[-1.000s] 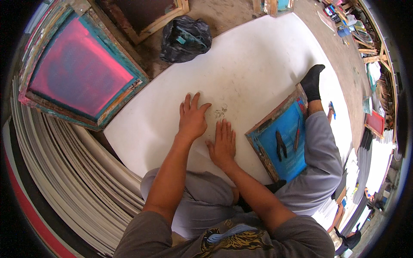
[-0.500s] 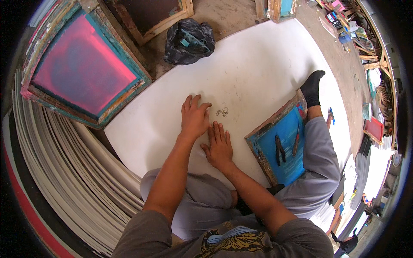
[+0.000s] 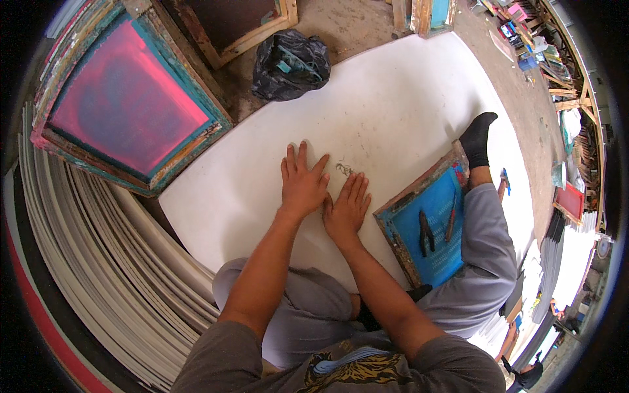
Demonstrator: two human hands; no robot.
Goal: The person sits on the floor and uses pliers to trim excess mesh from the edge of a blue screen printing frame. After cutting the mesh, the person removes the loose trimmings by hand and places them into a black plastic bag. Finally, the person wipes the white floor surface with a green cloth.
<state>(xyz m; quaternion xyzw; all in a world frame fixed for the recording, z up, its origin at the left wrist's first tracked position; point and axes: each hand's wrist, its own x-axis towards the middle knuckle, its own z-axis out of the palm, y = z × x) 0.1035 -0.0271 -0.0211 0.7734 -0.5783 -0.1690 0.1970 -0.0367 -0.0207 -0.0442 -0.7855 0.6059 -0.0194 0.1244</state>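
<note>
My left hand [image 3: 304, 188] lies palm down on the white board [image 3: 393, 98], fingers spread. Beside it, my right hand [image 3: 347, 211] is flat on the same board with its fingers stretched out. Just beyond the right fingertips sits a small cluster of thin, dark bits [image 3: 343, 169], too small to name. Neither hand holds anything. To the right, a wooden frame with blue mesh [image 3: 409, 239] leans against my leg. On that mesh rest black-handled pliers [image 3: 426, 232] and a slim red tool [image 3: 451, 216].
A large wooden frame with pink mesh [image 3: 131, 105] stands at the left, above stacked pale sheets [image 3: 111, 262]. Beyond the board are a black plastic bag [image 3: 291, 64] and another wooden frame [image 3: 255, 39]. My socked foot [image 3: 478, 137] rests at the right. A blue-headed tool [image 3: 504, 182] lies beyond my leg.
My right hand has slid forward and right, toward the dark bits. The left hand has shifted slightly right, its fingers now spread flatter on the board.
</note>
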